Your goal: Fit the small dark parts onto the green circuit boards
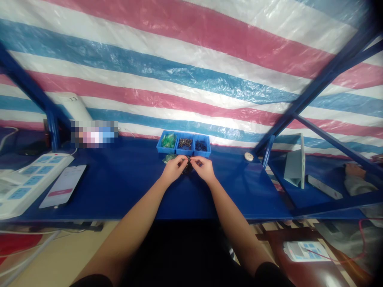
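Observation:
Both hands are close together over the blue table, just in front of three small blue bins. My left hand [175,169] is closed in a pinch, and my right hand [204,167] is pinched opposite it. What sits between the fingertips is too small to make out. Under and between the hands lies a dark heap of small pieces [188,167]. A green packet [168,158] rests by my left hand. The left bin [166,150] holds green packets, the middle bin [184,152] small brownish metallic pieces, and the right bin [202,154] dark pieces.
On the left are a white power strip [38,181] and a phone [64,185]. A round cream-coloured object [248,156] lies at the right by the blue frame [269,149]. Beyond it stand a tablet [295,165] and another person's hand [355,170]. Striped sheeting [191,79] hangs behind.

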A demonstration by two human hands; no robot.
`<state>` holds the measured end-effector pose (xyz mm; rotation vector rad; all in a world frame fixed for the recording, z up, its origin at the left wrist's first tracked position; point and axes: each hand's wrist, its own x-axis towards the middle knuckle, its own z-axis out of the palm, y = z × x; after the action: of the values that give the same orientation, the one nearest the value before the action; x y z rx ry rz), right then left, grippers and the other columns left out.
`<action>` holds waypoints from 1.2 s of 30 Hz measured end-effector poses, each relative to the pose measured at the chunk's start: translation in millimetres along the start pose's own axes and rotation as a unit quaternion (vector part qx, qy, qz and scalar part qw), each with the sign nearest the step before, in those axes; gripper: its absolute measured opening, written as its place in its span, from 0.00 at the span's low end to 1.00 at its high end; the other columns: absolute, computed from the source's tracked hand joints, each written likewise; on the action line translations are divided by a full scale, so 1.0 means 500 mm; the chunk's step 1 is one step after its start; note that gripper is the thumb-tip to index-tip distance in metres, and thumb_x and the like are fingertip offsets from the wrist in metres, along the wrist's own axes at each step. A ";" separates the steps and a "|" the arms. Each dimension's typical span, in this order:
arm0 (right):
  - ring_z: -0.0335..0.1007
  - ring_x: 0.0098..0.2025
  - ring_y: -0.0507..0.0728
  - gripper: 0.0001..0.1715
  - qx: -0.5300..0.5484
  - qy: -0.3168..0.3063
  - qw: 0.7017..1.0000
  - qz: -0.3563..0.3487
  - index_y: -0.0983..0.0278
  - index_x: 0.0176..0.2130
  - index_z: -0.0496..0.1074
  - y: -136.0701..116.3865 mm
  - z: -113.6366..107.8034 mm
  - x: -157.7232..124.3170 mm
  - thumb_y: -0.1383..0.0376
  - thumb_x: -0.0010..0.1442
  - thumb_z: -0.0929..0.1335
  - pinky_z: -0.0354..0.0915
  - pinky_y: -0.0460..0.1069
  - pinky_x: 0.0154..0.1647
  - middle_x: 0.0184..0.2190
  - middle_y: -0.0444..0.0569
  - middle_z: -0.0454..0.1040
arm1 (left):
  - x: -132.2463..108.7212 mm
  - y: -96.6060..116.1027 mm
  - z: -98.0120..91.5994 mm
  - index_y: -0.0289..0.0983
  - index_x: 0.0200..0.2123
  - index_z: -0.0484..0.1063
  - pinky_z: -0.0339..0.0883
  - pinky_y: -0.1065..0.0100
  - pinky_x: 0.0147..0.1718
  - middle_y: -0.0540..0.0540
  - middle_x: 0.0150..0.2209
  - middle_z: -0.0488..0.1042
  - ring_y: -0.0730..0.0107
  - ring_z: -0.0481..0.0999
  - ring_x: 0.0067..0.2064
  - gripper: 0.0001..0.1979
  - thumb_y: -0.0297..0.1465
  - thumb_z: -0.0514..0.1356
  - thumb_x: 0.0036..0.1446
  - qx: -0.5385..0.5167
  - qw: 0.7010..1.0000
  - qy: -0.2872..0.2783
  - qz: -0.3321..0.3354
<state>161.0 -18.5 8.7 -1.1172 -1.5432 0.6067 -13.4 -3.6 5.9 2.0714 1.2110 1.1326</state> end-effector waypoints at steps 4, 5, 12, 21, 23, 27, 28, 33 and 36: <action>0.72 0.29 0.54 0.12 0.003 -0.002 1.000 0.003 0.62 0.38 0.78 -0.001 0.002 0.000 0.61 0.56 0.69 0.68 0.48 0.29 0.32 0.48 0.79 | 0.000 -0.001 -0.002 0.40 0.40 0.71 0.63 0.72 0.27 0.52 0.27 0.74 0.73 0.71 0.25 0.13 0.40 0.51 0.63 0.002 1.000 -0.010 0.001; 0.72 0.29 0.54 0.12 0.002 -0.003 1.000 0.004 0.62 0.39 0.78 -0.001 0.002 0.000 0.61 0.56 0.69 0.68 0.48 0.29 0.32 0.48 0.79 | 0.000 -0.002 -0.002 0.40 0.40 0.71 0.63 0.72 0.27 0.52 0.27 0.74 0.73 0.71 0.24 0.13 0.40 0.51 0.63 0.003 1.000 -0.012 0.000; 0.71 0.28 0.54 0.13 0.001 -0.001 1.000 0.000 0.62 0.40 0.78 0.005 0.003 0.001 0.61 0.56 0.69 0.68 0.48 0.30 0.31 0.47 0.78 | 0.000 -0.002 -0.002 0.40 0.40 0.70 0.64 0.72 0.27 0.52 0.26 0.73 0.73 0.72 0.25 0.14 0.42 0.50 0.63 -0.007 1.000 -0.020 -0.012; 0.72 0.28 0.53 0.13 -0.005 -0.002 1.000 0.006 0.62 0.39 0.78 0.001 0.000 0.000 0.60 0.56 0.68 0.68 0.48 0.29 0.32 0.48 0.79 | 0.001 -0.002 0.000 0.41 0.41 0.72 0.64 0.71 0.29 0.51 0.29 0.76 0.72 0.73 0.27 0.14 0.42 0.52 0.62 0.004 1.000 -0.007 -0.008; 0.72 0.28 0.54 0.13 -0.002 -0.004 1.000 0.004 0.62 0.39 0.78 0.000 0.002 0.000 0.60 0.56 0.68 0.68 0.48 0.29 0.32 0.48 0.79 | 0.002 -0.002 -0.002 0.40 0.39 0.72 0.64 0.71 0.29 0.51 0.29 0.75 0.72 0.73 0.28 0.14 0.42 0.52 0.63 0.017 1.000 -0.005 -0.004; 0.73 0.30 0.54 0.13 -0.009 -0.002 1.000 0.000 0.61 0.39 0.78 0.001 0.003 0.000 0.60 0.56 0.68 0.69 0.48 0.31 0.32 0.48 0.79 | 0.002 -0.002 -0.004 0.40 0.39 0.72 0.64 0.71 0.29 0.51 0.29 0.75 0.71 0.73 0.28 0.15 0.42 0.51 0.63 0.026 1.000 -0.011 -0.003; 0.73 0.30 0.55 0.12 -0.012 0.000 1.000 0.001 0.61 0.39 0.78 0.001 0.002 0.000 0.60 0.56 0.68 0.70 0.48 0.31 0.33 0.48 0.79 | 0.002 -0.001 -0.004 0.40 0.40 0.72 0.64 0.71 0.29 0.51 0.29 0.76 0.71 0.73 0.29 0.15 0.42 0.51 0.63 0.022 1.000 -0.010 -0.004; 0.73 0.31 0.54 0.12 -0.018 0.004 1.000 0.000 0.61 0.39 0.78 0.001 0.000 0.000 0.60 0.56 0.68 0.70 0.49 0.31 0.34 0.48 0.79 | 0.001 0.000 0.000 0.40 0.43 0.72 0.66 0.71 0.31 0.51 0.30 0.76 0.71 0.74 0.29 0.15 0.42 0.52 0.62 0.012 1.000 0.002 -0.007; 0.73 0.30 0.54 0.12 -0.011 0.001 1.000 -0.007 0.61 0.40 0.78 0.003 0.001 0.000 0.60 0.57 0.68 0.69 0.48 0.31 0.33 0.48 0.78 | 0.002 -0.003 -0.001 0.40 0.42 0.72 0.65 0.71 0.31 0.51 0.30 0.76 0.72 0.74 0.29 0.14 0.42 0.52 0.62 0.021 1.000 0.000 -0.002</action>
<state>160.8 -17.8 7.2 -1.1230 -1.5574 0.5805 -14.1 -2.1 5.4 2.0984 1.2497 1.1145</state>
